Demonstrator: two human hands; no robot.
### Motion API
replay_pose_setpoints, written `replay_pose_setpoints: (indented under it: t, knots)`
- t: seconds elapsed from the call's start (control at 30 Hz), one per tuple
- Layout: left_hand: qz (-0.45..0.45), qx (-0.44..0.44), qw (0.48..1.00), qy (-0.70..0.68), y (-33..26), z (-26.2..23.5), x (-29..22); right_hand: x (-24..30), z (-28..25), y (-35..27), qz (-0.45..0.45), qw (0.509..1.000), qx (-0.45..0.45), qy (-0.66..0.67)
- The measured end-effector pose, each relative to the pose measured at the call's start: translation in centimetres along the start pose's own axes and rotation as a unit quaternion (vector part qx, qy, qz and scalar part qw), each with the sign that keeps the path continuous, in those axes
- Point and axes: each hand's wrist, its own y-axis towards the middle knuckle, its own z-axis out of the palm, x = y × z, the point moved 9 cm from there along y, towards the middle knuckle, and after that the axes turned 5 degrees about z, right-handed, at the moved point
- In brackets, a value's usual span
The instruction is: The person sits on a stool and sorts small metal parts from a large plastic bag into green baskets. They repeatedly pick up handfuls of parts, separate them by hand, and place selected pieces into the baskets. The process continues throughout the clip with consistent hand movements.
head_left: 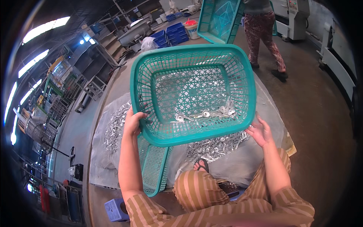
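A green plastic basket with lattice walls is raised before me, tilted so that I see its inside. Several small silvery metal pieces, with round discs and thin stems, lie along its near inner edge. My left hand grips the basket's left side, thumb over the rim and fingers partly visible through the lattice. At the lower right corner, my right hand has its fingers stretched apart against or just beside the rim. Below are piles of similar metal pieces on plastic sheeting, partly hidden by the basket.
Another green basket sits below, at left. A further green basket stands tilted at the far side, near a walking person. Blue crates and a white bucket are behind. A blue stool is at lower left.
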Motion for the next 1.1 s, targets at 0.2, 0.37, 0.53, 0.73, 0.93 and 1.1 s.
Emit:
replay_pose_setpoints:
  t: [0.2, 0.37, 0.53, 0.73, 0.93, 1.1]
  knots:
    - [0.057, -0.101, 0.989, 0.089, -0.7, -7.1, -2.9, 2.3, -3.7, -0.9, -0.037, 0.995, -0.096, -0.021]
    - [0.118, -0.165, 0.968, 0.148, -1.2, -12.4, -5.1, 3.3, -4.1, -1.4, -0.047, 0.992, -0.111, -0.04]
    - [0.139, -0.268, 0.929, 0.213, -1.4, -17.7, -6.5, 2.9, -5.0, -1.2, -0.029, 0.988, -0.136, -0.068]
    - [0.144, -0.377, 0.887, 0.225, -2.1, -21.2, -7.0, 2.7, -5.5, -0.7, -0.028, 0.983, -0.155, -0.097]
    - [0.154, -0.406, 0.866, 0.25, -1.6, -21.1, -7.5, 3.0, -6.3, -0.5, -0.032, 0.978, -0.171, -0.112]
    - [0.147, -0.414, 0.86, 0.259, 0.0, -22.0, -6.4, 3.1, -7.1, -0.6, -0.024, 0.975, -0.185, -0.125]
